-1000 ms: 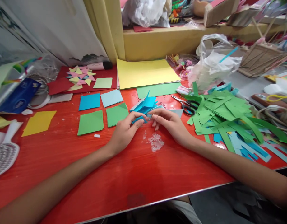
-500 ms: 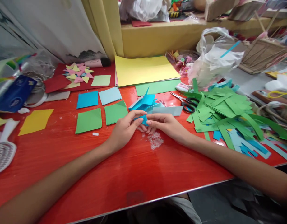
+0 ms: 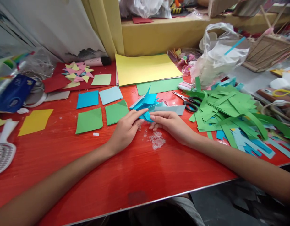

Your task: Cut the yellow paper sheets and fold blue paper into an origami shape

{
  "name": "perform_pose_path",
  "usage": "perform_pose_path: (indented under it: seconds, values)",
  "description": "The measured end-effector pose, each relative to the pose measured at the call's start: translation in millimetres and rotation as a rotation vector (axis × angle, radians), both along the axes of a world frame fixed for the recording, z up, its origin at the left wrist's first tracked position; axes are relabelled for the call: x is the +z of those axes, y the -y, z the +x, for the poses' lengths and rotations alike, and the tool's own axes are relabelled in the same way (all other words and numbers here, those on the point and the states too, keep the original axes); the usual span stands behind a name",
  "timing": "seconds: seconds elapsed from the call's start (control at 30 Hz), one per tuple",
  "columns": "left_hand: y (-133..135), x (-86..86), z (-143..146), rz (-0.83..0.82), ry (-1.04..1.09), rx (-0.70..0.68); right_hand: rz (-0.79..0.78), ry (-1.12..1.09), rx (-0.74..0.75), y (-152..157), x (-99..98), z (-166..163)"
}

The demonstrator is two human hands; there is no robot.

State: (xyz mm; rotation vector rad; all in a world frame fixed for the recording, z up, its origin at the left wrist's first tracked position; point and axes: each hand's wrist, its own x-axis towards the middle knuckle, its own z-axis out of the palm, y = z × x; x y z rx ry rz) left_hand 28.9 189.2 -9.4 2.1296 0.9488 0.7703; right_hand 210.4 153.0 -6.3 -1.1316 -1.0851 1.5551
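Both of my hands meet at the middle of the red table (image 3: 135,175). My left hand (image 3: 126,128) and my right hand (image 3: 170,124) pinch the same small folded blue paper piece (image 3: 147,116) between their fingertips, just above the tabletop. Directly behind it lies a little heap of folded blue paper pieces (image 3: 147,101). Two green paper squares (image 3: 89,120) lie left of my left hand, with a blue square (image 3: 87,99) and a pale blue square (image 3: 111,94) behind them. A whitish smear (image 3: 157,140) marks the table under my right hand.
Black-handled scissors (image 3: 189,103) lie right of the blue heap, beside a big pile of green and blue paper strips (image 3: 229,113). Yellow paper sheets (image 3: 145,69) and a plastic bag (image 3: 217,56) sit behind. A yellow square (image 3: 35,121) and a white brush (image 3: 3,150) lie far left.
My hands have shifted slightly back toward the blue heap while still working the small blue piece. The view has tilted a little.
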Motion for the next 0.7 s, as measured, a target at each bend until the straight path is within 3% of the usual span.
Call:
perform_pose_path:
  seconds: [0.13,0.53,0.7]
  values:
    - [1.4,0.2,-0.2,-0.025,0.034,0.025,-0.043,0.002,0.117,0.5,3.9,-0.7]
    - [0.5,3.5,3.2,-0.323,0.312,0.132,0.064,-0.034,-0.072,2.6,-4.0,-2.6]
    - [2.3,3.6,3.7,-0.302,0.146,0.166,0.105,0.088,-0.005,5.0,0.4,-4.9]
